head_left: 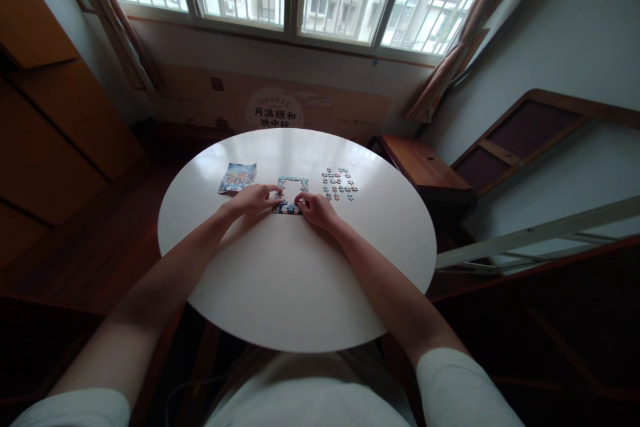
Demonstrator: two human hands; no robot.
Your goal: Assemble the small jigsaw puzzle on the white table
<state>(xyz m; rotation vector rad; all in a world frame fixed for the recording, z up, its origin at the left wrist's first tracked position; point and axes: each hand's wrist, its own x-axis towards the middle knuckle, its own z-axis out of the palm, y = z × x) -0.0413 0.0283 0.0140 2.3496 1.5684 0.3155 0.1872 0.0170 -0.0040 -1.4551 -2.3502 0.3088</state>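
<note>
A partly assembled jigsaw puzzle [293, 180] lies on the white round table [295, 280], its border joined and white showing through its middle. At its left edge rests my left hand [256, 198], thumb and index finger apart and touching the border. My right hand [319, 209] is over the lower right part of the puzzle, with thumb and finger pinched together on what looks like a small puzzle piece, mostly hidden by the fingertips. Loose puzzle pieces [332, 181] are laid out in rough rows to the right of it.
A colourful printed sheet or packet [238, 177] lies on the table to the left of the puzzle. Beyond the table's right edge stands a brown wooden cabinet [423, 160]. Barred windows and a wall poster [320, 103] are behind the table.
</note>
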